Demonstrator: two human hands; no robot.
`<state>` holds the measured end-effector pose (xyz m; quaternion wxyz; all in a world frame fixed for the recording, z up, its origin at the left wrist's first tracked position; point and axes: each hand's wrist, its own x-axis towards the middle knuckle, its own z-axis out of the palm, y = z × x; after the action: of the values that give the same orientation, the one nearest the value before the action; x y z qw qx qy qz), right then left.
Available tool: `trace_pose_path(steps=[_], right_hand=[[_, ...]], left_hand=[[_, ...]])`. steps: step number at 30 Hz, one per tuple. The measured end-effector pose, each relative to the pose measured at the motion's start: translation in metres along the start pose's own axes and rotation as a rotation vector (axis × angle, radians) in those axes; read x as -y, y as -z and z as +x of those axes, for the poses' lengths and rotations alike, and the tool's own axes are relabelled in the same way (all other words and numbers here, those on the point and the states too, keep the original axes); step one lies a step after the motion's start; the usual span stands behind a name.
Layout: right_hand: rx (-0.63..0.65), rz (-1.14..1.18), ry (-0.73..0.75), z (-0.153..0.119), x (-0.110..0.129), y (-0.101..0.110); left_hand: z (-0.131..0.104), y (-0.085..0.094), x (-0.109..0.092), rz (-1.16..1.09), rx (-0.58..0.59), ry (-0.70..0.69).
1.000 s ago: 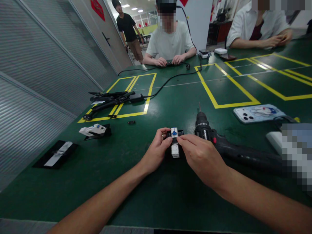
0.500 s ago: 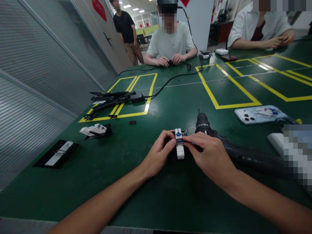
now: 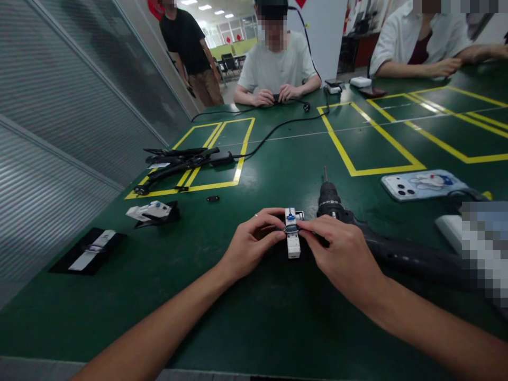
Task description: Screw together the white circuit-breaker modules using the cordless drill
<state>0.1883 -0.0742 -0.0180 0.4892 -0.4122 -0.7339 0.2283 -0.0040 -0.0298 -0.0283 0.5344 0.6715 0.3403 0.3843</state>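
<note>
Surface: green table [image 3: 246, 323] marked with yellow tape boxes, a ribbed grey wall along its left edge.
Left hand: left hand [image 3: 248, 247] comes in from the lower left; its thumb and forefinger are pinched together on the left side of a small white part [image 3: 292, 233], the other fingers curled loosely on the table.
Right hand: right hand [image 3: 344, 259] meets it from the right, forefinger and thumb closed on the same part, so both hands grip it between them.
Part: white, narrow, with a blue piece at its far end and a dark band across its middle where the fingertips meet; it sits on a dark base just in front of the person, at the table's middle.
Beside it: a black power drill [image 3: 357, 233] lies touching the right hand, its bit pointing away.
Farther right: a phone [image 3: 423, 185] in a cartoon case, face down.
Left side: another white and blue part [image 3: 151, 211], a black strip [image 3: 87, 256], and a tangle of black cable [image 3: 178, 161] inside a yellow box.
Far end: two seated people with hands on the table, one person standing by the wall.
</note>
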Motion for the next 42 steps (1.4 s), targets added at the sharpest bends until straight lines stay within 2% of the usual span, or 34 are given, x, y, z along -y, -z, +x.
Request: trace_pose_path(steps=[15, 25, 29, 34, 42], right_hand=[[0.008, -0.004, 0.025, -0.002, 0.001, 0.001], [0.015, -0.020, 0.021, 0.001, 0.001, -0.001], [0.014, -0.022, 0.035, -0.001, 0.000, -0.003], [0.072, -0.056, 0.072, -0.004, -0.003, -0.006], [0.134, -0.068, 0.110, -0.007, -0.002, -0.006]], left_hand=[[0.000, 0.000, -0.002, 0.299, -0.090, -0.086], [-0.001, -0.001, -0.003, 0.087, -0.023, -0.018], [-0.001, 0.000, -0.007, 0.067, 0.032, 0.007], [-0.001, -0.002, -0.010, 0.068, -0.041, 0.068], [-0.001, -0.007, -0.011, -0.062, -0.103, 0.147]])
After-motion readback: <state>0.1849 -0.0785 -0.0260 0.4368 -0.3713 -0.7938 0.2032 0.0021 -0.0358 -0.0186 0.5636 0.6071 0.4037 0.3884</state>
